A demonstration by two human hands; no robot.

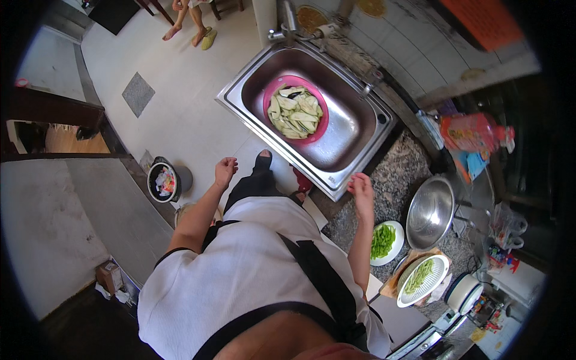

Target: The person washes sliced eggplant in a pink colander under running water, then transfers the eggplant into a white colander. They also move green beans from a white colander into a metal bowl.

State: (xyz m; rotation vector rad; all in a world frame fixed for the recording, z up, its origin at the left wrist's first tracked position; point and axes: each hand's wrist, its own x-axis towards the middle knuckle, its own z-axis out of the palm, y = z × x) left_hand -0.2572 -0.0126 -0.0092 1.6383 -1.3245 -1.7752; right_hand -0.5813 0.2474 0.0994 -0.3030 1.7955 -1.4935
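Note:
My left hand point(225, 172) hangs in the air over the floor, left of the sink, its fingers loosely bent and nothing seen in it. My right hand point(361, 188) is by the sink's near right corner, fingers slightly bent and apart, also holding nothing; whether it touches the rim I cannot tell. In the steel sink point(354, 135) stands a pink basin point(324, 108) full of pale green vegetable slices point(294, 114) with dark green skin edges. To the right of my right forearm, a white plate point(396, 240) of chopped green vegetable point(382, 241) rests on the granite counter point(393, 174).
A steel bowl point(430, 213) and a white colander point(441, 269) with cut green pieces stand on the right counter. Behind them is a red-pink bottle point(474, 133). A faucet point(291, 21) rises at the sink's far end. On the left floor is a bin point(186, 178); another person's legs point(195, 24) show far back.

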